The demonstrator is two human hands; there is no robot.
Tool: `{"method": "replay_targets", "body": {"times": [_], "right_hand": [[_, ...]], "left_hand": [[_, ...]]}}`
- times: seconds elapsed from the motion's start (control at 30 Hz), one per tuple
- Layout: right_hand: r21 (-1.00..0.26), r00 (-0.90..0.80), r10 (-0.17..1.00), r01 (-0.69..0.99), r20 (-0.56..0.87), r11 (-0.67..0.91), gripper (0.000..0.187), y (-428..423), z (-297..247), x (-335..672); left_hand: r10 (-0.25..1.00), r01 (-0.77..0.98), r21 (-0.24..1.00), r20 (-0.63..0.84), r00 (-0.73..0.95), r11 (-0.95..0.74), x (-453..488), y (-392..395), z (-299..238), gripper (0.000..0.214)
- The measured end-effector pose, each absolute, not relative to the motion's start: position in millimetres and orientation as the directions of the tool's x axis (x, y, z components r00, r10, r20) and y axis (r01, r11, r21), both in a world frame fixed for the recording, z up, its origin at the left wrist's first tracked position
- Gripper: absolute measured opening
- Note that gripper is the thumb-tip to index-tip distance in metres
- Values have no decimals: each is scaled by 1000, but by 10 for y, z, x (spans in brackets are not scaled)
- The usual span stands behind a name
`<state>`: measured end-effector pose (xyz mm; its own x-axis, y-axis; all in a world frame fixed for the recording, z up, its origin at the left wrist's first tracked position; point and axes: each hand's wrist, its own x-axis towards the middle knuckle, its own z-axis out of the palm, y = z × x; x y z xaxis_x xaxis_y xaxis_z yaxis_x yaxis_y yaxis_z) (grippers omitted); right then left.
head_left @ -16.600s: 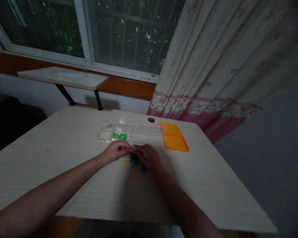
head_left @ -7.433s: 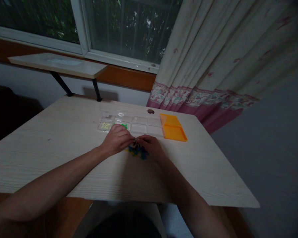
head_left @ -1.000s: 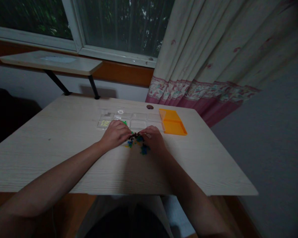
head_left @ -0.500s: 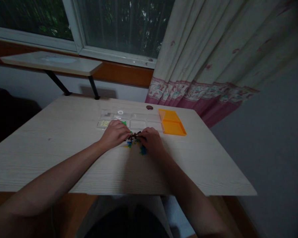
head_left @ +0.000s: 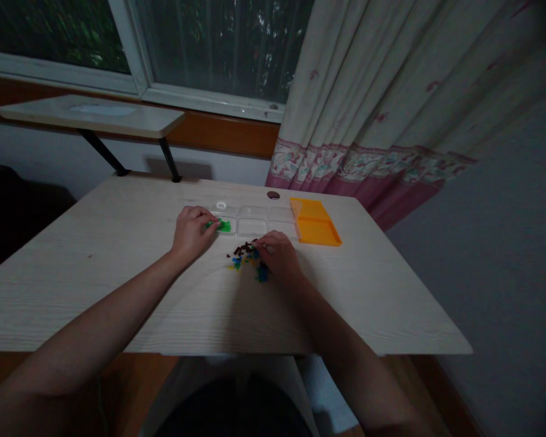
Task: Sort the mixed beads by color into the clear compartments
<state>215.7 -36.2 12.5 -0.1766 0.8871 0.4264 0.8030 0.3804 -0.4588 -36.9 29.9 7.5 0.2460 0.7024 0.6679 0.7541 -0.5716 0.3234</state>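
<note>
My left hand is over the left part of a clear plastic box. Its closed fingertips are at the small green pieces in one compartment; whatever they pinch is too small to make out. My right hand rests at the right side of a loose pile on the table, thumb and fingers drawn together among the pieces. That pile holds small dark brown pieces at the back, with blue pieces, green and yellow ones nearer me. What the right fingers hold is hidden.
The clear compartment box lies behind the pile. To its right is an open orange case. A raised shelf on black legs stands at the table's back left. A round hole cover sits near the back edge.
My left hand has moved left and back, from the brown pieces to the green compartment. The brown pieces are now more exposed. My right hand has stayed at the pile.
</note>
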Motion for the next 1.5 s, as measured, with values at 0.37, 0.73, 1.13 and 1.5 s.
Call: {"method": "replay_targets", "body": {"times": [0.37, 0.73, 1.13, 1.5], "right_hand": [[-571, -132, 888, 722, 441, 391, 16, -354, 101, 2153], [-732, -118, 905, 550, 409, 402, 17, -383, 132, 2051], [-682, -198, 911, 609, 363, 404, 20, -397, 179, 2046], [-246, -389, 895, 865, 218, 436, 14, -411, 241, 2205]], "left_hand": [[707, 725, 353, 659, 256, -591, -351, 276, 72, 26], [549, 481, 275, 528, 648, -832, -43, -63, 189, 28], [579, 532, 263, 547, 605, -805, -85, -29, 169, 21], [627, 556, 329, 583, 516, -763, -106, 36, 137, 22]]}}
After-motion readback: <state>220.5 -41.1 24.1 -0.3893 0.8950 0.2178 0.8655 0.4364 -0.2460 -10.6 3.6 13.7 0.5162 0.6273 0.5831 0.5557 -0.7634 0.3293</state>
